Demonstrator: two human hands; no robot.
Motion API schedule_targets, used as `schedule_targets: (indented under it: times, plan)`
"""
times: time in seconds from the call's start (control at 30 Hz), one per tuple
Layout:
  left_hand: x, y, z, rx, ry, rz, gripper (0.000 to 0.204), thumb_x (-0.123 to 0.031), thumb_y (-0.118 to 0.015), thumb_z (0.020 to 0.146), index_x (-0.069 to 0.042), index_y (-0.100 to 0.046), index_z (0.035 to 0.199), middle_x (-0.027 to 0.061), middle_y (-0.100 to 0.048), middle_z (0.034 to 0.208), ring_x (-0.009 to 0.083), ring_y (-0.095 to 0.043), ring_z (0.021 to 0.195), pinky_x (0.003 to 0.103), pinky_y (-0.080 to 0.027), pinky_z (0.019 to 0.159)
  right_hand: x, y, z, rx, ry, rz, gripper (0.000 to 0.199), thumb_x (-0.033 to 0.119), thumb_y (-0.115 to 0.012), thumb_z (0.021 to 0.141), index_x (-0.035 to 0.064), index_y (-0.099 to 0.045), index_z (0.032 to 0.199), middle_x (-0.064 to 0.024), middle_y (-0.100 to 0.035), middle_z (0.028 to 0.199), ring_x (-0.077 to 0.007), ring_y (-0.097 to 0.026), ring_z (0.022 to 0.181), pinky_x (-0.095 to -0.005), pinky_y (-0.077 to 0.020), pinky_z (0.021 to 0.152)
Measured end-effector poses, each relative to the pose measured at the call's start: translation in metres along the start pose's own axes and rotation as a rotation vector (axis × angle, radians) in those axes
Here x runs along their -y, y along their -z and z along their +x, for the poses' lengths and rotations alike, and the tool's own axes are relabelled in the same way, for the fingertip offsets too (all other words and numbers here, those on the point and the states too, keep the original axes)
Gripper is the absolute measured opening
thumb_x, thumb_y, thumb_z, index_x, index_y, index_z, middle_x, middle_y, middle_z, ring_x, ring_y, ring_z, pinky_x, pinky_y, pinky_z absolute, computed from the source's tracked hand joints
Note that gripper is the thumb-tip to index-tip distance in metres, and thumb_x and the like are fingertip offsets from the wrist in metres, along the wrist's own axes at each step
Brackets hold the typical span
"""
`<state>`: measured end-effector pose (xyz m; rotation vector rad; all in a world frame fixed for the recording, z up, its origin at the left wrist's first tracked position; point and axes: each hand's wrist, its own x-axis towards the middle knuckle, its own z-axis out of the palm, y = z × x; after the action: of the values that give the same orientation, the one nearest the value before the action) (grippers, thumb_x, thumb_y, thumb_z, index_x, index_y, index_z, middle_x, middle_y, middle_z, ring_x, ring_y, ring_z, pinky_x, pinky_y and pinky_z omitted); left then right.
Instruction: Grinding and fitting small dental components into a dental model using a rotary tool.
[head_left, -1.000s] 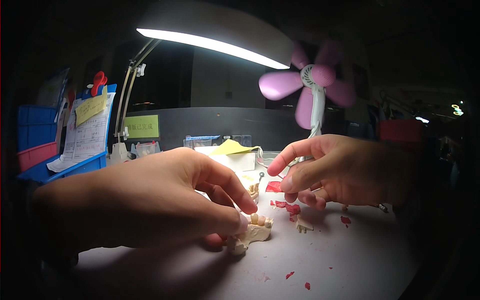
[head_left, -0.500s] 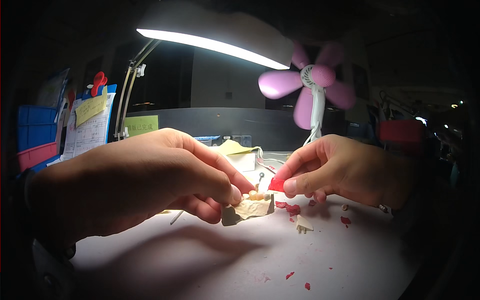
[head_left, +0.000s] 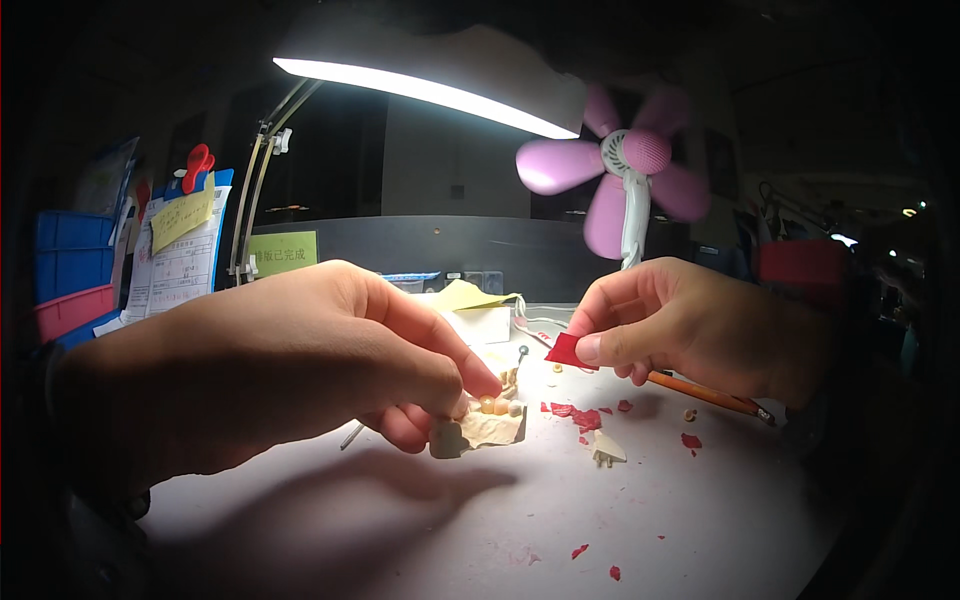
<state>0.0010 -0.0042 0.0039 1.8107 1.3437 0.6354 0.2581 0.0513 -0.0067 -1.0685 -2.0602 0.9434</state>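
White table (head_left: 450, 550) under a lit lamp (head_left: 425, 88) — the left hand (head_left: 330, 360) grips a dental model (head_left: 490, 429), left of red scraps (head_left: 585, 420) — the right hand (head_left: 665, 325) pinches 1 red sheet (head_left: 568, 351) near the model.

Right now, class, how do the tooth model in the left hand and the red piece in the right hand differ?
The tooth model is pale cream; the red piece is red. The tooth model is thick and uneven; the red piece is thin and sheet-like. The tooth model looks larger than the red piece. Both are held: one by the left hand, one by the right hand.
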Motion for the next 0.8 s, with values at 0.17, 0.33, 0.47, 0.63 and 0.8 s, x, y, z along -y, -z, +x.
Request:
schedule_targets:
  times: [0.17,0.33,0.47,0.63,0.8]
  plan:
    - [-0.001,-0.005,-0.001,0.066,0.075,0.023,0.049,-0.011,-0.071,0.094,0.006,-0.055,0.138,0.0126,-0.068,0.108,0.0151,-0.068,0.093,0.027,-0.056,0.081,0.001,-0.002,-0.003,-0.03,0.016,0.028,0.017,0.015,-0.073,0.096,-0.0012,-0.07,0.103,-0.0077,-0.068,0.093,-0.0106,-0.061,0.076,-0.0267,-0.0533,0.068]
    - [-0.005,0.004,-0.007,0.082,0.091,0.001,0.052,-0.011,-0.07,0.095,0.005,-0.052,0.141,0.0126,-0.068,0.109,0.0152,-0.068,0.094,0.027,-0.057,0.082,0.002,-0.001,-0.002,-0.051,-0.029,0.019,0.019,0.017,-0.074,0.097,-0.0007,-0.069,0.099,-0.0087,-0.068,0.088,-0.0111,-0.063,0.071,-0.0251,-0.0539,0.064]
    - [0.002,0.01,0.003,0.04,-0.378,0.345,0.042,-0.001,-0.073,0.089,-0.001,-0.064,0.13,0.0115,-0.067,0.121,0.0182,-0.069,0.097,0.028,-0.057,0.082,0.005,0.0,0.0,-0.016,-0.102,0.078,0.019,0.019,-0.074,0.097,0.0006,-0.068,0.097,-0.0098,-0.069,0.088,-0.0117,-0.064,0.07,-0.0229,-0.0541,0.063]
    - [0.009,0.008,0.007,0.13,-0.385,0.372,0.024,-0.01,-0.083,0.088,-0.003,-0.076,0.11,0.0047,-0.076,0.101,0.0118,-0.068,0.097,0.027,-0.057,0.083,0.014,-0.006,-0.009,0.102,-0.181,0.223,0.02,0.02,-0.074,0.097,0.0018,-0.066,0.097,-0.0109,-0.069,0.089,-0.0134,-0.067,0.074,-0.0226,-0.0545,0.063]
    - [0.01,-0.005,0.004,0.009,-0.268,0.269,0.022,-0.009,-0.081,0.09,0.002,-0.075,0.107,0.0082,-0.076,0.097,0.0094,-0.07,0.09,0.021,-0.055,0.079,0.014,-0.022,-0.011,0.091,-0.1,0.139,0.019,0.018,-0.073,0.096,0.0005,-0.065,0.096,-0.0089,-0.068,0.087,-0.0141,-0.068,0.08,-0.0255,-0.0554,0.071]
